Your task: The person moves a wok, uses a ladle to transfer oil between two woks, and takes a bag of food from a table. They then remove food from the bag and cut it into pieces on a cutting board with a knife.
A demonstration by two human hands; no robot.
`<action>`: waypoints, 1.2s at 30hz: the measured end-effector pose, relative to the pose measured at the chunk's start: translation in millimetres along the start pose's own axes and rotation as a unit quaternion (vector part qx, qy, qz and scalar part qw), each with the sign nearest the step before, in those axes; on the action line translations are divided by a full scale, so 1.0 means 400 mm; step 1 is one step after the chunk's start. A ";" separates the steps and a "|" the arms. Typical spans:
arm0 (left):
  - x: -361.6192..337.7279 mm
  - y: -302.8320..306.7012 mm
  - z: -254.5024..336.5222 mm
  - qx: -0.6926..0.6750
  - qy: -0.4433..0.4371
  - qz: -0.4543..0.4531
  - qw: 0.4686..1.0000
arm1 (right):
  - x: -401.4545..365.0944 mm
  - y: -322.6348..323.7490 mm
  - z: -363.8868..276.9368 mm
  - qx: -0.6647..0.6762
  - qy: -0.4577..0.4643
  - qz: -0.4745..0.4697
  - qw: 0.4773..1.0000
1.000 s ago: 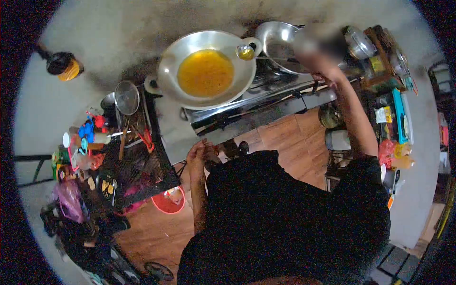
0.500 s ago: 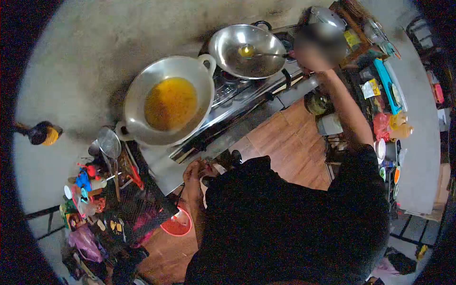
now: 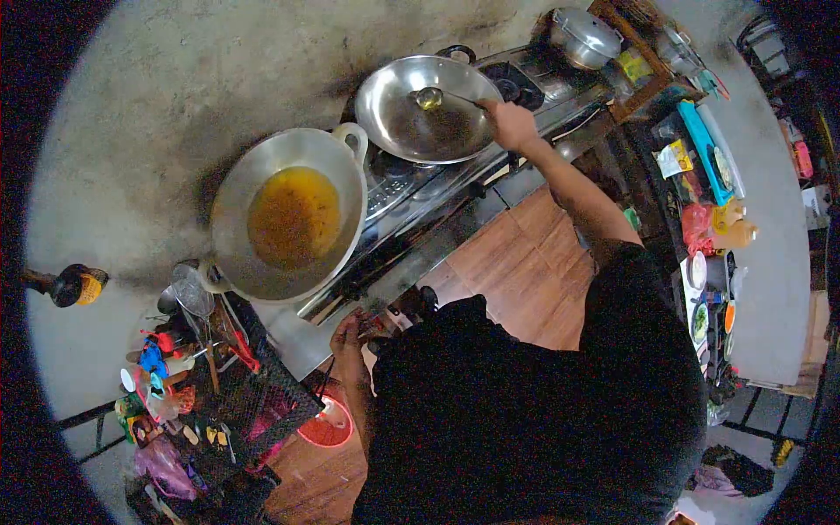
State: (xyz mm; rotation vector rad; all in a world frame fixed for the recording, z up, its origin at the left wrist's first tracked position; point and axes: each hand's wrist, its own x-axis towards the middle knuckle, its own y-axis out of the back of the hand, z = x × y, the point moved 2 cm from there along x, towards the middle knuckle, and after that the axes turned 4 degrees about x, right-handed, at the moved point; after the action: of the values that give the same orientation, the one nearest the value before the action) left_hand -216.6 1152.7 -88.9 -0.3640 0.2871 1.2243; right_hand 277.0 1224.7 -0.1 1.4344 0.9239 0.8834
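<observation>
Steel ladle [image 3: 430, 97] is gripped tight by right hand [image 3: 510, 123], long axis sideways, bowl pointed left over wok [image 3: 385, 127]. Left hand [image 3: 348, 336] grip cannot be made out.

A single head-worn camera looks steeply down past the person's dark shirt [image 3: 525, 411], its wide, round-edged frame taking in the stove [image 3: 394, 188] close ahead, the right hand [image 3: 510, 122] on a ladle [image 3: 429, 96] at arm's reach, and wooden floor [image 3: 516, 262] beneath.
</observation>
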 end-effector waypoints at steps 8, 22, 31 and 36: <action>0.013 -0.008 -0.021 -0.006 -0.044 -0.020 0.999 | -0.061 0.023 0.057 0.127 -0.050 0.034 0.990; 0.035 -0.019 -0.072 -0.077 -0.012 0.012 0.997 | 0.087 -0.052 0.079 0.384 -0.083 -0.104 0.914; 0.049 -0.027 -0.096 -0.067 0.042 -0.001 0.997 | 0.233 -0.110 0.202 0.188 0.012 -0.032 0.982; 0.057 -0.043 -0.076 -0.030 0.011 -0.009 0.999 | 0.118 -0.048 0.087 0.270 0.192 -0.147 0.932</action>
State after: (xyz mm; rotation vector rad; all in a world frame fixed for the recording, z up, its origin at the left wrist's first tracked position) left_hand -193.6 1154.4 -123.8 -0.4308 0.2651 1.2138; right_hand 326.6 1254.4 -21.1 1.5415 1.7340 0.7200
